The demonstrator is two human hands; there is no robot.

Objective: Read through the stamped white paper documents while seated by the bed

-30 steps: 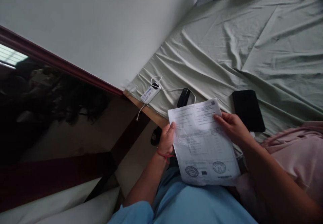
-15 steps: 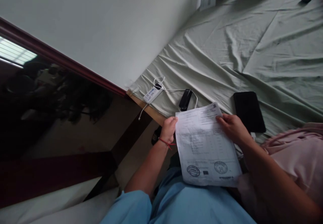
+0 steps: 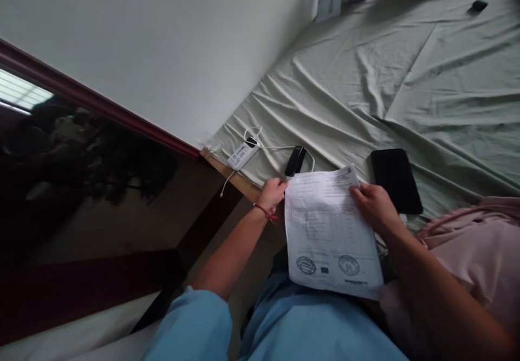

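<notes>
A printed paper document (image 3: 325, 225) with two round stamps near its lower edge is held over my lap. My left hand (image 3: 273, 194), with a red thread around the wrist, pinches the sheet's upper left corner. At the upper right edge, my right hand (image 3: 376, 205) grips the sheet with the thumb on top and the fingers behind it. Just beyond the paper's top edge lies a black oblong device (image 3: 295, 160) with a white cable. A black tablet-like slab (image 3: 397, 181) rests on the bed to the right of my right hand.
A white power strip (image 3: 242, 156) with a plug and cable lies at the corner of the bed sheet (image 3: 426, 79). Pink cloth (image 3: 483, 242) is bunched at the right. A glossy dark panel (image 3: 101, 149) and a pale wall (image 3: 162, 52) stand on the left.
My left hand has shifted slightly up along the paper's left corner, its wrist turned more over the top. The paper stays in both hands. The whole view has shifted a little.
</notes>
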